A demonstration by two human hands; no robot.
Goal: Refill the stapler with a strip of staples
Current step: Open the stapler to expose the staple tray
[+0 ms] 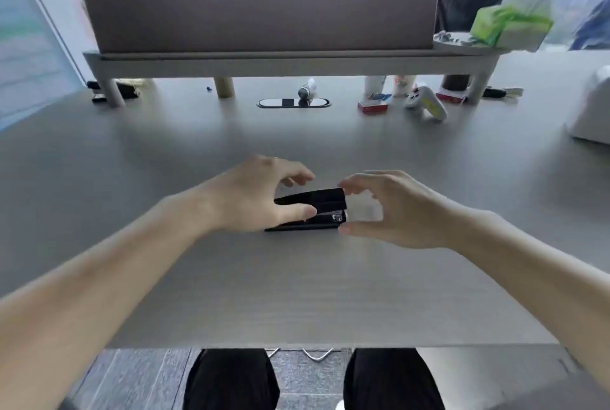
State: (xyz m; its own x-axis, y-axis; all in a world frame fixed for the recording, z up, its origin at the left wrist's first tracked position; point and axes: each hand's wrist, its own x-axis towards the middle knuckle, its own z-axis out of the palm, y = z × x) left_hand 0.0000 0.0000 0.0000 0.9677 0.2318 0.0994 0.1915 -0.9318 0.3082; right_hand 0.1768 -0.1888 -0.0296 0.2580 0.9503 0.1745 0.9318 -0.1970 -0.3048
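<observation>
Stapler [317, 209] on table [297, 294], left hand [254, 198] gripping it, right hand [389, 208] open beside

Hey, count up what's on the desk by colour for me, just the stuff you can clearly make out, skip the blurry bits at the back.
Black: 1, the stapler
Red: 2, the small boxes
White: 2, the cups
White and yellow: 1, the controller
Green: 1, the tissue pack on the shelf
Total: 7
</observation>
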